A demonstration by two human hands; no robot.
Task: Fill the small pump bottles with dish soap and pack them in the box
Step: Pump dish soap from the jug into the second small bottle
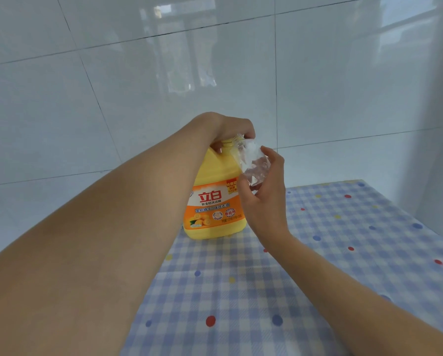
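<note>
The left grip point(230, 131) was curled over the top of the yellow dish soap jug point(215, 191), thumb at the neck just beside the yellow cap point(227, 143), its fingers wrapped over the far side where they could not be followed. The right grip point(264, 191) held a small clear bottle point(254, 163) between fingers and thumb, tilted so that its open mouth leaned against the jug's top, right under the left fingers. The jug stood upright near the far left edge of the counter point(344, 291), which was covered by a blue checked cloth point(241, 291) with coloured dots; behind it rose a pale tiled wall point(138, 86). By the look of it this was the filling step, with the bottle brought to the jug's outlet, though whether the left fingers pressed a dispenser or gripped a handle could not be told, nor whether any soap ran. The bottle looked empty or nearly so. The next move probably called for keeping the mouth lined up with the outlet and holding the jug steady while soap was delivered. No box or pump top was in view.
</note>
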